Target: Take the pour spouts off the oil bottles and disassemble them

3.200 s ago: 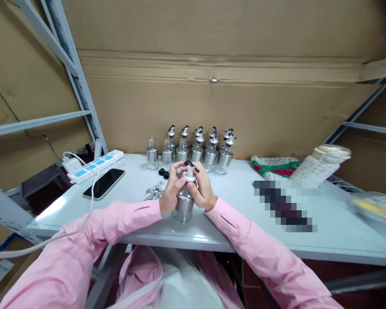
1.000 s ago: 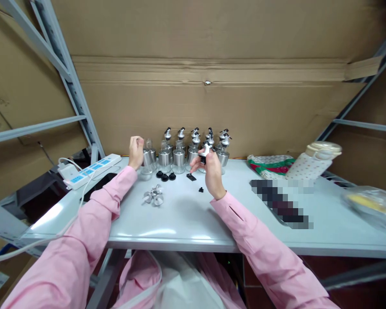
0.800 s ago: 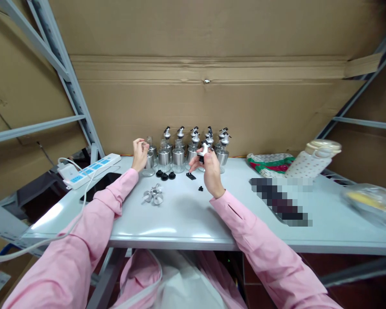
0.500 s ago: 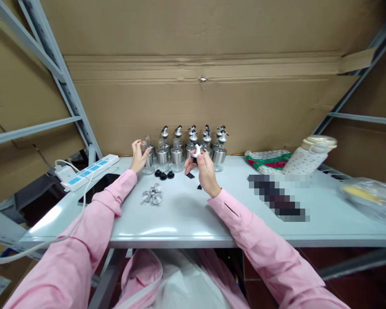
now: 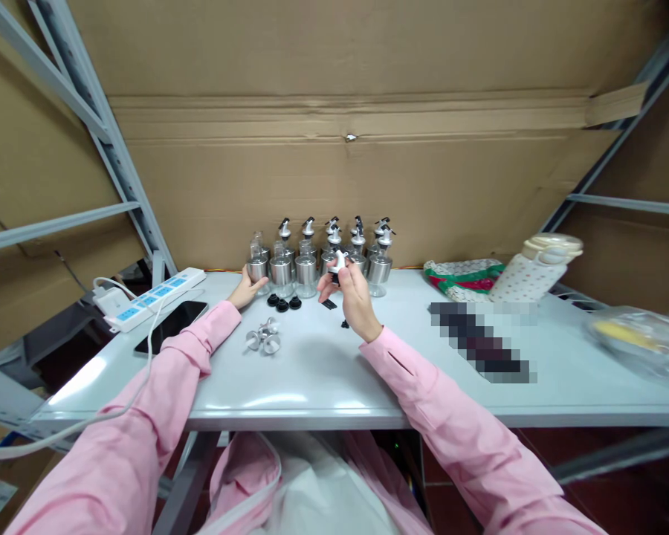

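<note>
Several glass-and-steel dispenser bottles stand in rows at the back of the grey table. My right hand is raised in front of them, fingers pinched on a white pourer cap. My left hand lies low on the table beside the leftmost capless bottle, fingers relaxed and apart, holding nothing. Three black stoppers sit just right of it. Silver funnel-shaped fittings lie nearer to me. Small black parts rest under my right hand.
A white power strip and a dark phone lie at the left. At the right are a red-green cloth, a dotted bottle on its side, a blurred dark object and a plastic bag. Cardboard backs the table.
My left hand has let go of the capless bottle at the left end of the row and dropped to the table. My right hand has kept the white cap, nearly still.
</note>
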Motion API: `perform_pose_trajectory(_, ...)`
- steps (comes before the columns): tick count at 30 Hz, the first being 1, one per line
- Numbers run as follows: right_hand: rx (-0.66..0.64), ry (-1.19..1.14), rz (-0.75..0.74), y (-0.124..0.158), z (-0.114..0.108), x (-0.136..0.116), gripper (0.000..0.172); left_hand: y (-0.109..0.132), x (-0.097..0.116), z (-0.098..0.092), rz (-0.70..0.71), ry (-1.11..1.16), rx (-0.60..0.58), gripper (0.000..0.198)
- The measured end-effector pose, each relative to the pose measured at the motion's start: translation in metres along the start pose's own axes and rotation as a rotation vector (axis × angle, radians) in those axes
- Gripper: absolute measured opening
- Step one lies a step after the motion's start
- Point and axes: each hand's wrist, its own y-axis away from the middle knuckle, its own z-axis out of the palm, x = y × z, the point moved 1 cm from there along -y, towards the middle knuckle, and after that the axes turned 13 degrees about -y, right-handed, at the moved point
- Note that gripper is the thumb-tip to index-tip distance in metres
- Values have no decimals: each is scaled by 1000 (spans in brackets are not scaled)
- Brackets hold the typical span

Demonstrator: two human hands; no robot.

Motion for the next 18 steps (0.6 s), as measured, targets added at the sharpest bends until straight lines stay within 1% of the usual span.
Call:
perform_pose_trajectory(2,-2,6,4,0,0,1,41,1,1,1,-10,-19,-8,85)
perform_pose_trajectory(4,-7,16,13,0,0,1,42,3,1,3,-28,-49,5,94)
perform_pose_trajectory(6,-13,28,23,0,0,1,42,4,3,4,-49,-89,56,104)
perform_pose_trajectory(8,-15,32,25,1,0,1,42,6,7,5,-67,-137,124,110)
perform_pose_trajectory(10,-14,28,20,1,1,1,40,8,11,6,-74,-178,165,111)
perform_pose_trajectory(12,-14,26,14,1,1,1,39,10,14,6,-79,-201,177,110)
perform_pose_trajectory(18,-20,87,32,0,0,1,40,9,14,10,-116,-171,139,110)
